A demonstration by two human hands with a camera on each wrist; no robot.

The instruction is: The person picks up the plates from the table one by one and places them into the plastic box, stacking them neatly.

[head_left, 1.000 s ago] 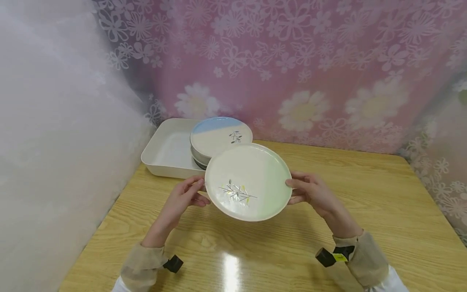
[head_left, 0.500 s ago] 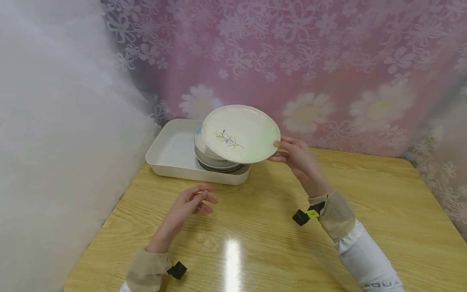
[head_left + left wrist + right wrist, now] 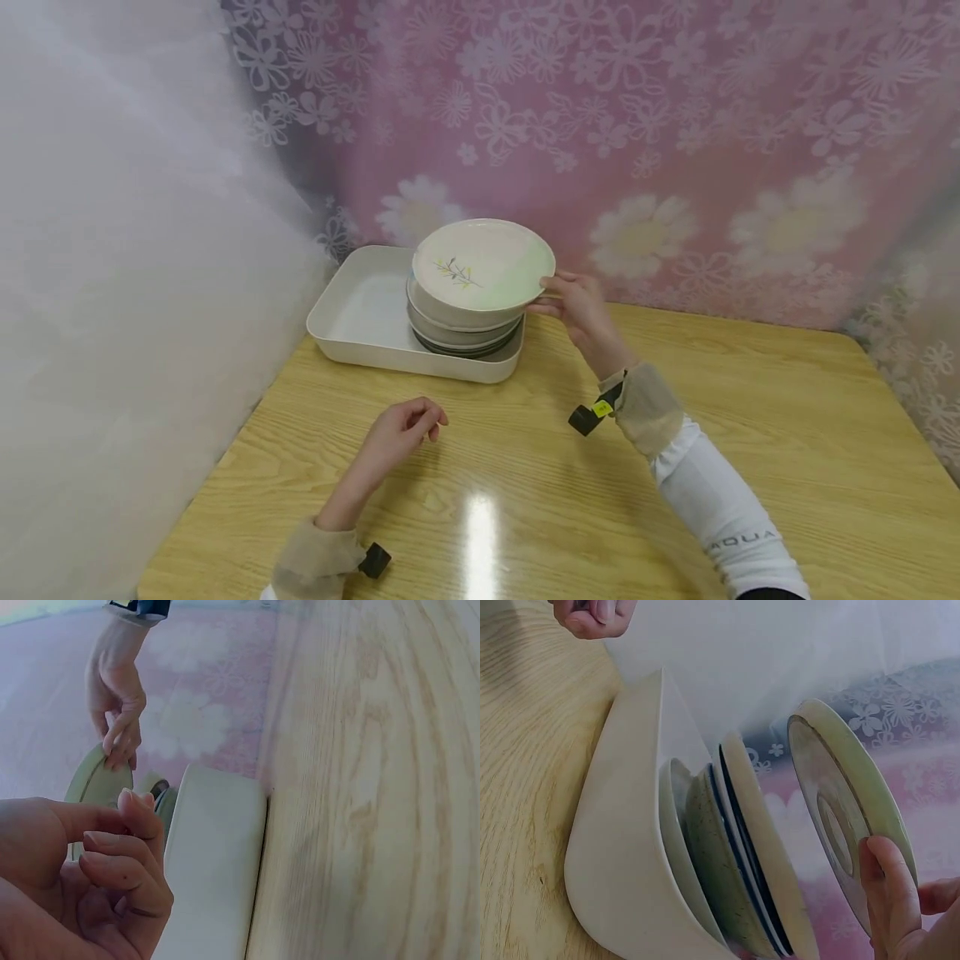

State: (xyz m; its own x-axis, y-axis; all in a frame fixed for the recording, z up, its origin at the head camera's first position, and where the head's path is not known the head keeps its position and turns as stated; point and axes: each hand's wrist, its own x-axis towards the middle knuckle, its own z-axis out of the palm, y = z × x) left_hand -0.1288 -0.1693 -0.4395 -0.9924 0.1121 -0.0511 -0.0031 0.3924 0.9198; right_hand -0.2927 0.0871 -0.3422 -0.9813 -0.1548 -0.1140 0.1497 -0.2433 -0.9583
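Observation:
My right hand (image 3: 587, 315) pinches the right rim of a round white and pale-green plate (image 3: 491, 262) with a twig pattern. In the head view the plate overlaps a stack of dishes (image 3: 463, 337) standing in the right half of a white rectangular tray (image 3: 358, 304). The right wrist view shows a gap between the plate's underside (image 3: 821, 802) and the top dish of the stack (image 3: 769, 840). In front of the tray, my left hand (image 3: 401, 432) hangs over the table with loosely curled fingers and nothing in them.
The wooden table (image 3: 735, 433) extends to the right and front. A pink floral curtain (image 3: 675, 125) hangs behind it, and a white sheet (image 3: 135, 250) borders the left side. Black wrist cameras sit on both forearms.
My left hand has let go of the plate and drawn back a little. My right hand has carried the plate back and left, over the stack in the tray, then lowered it slightly.

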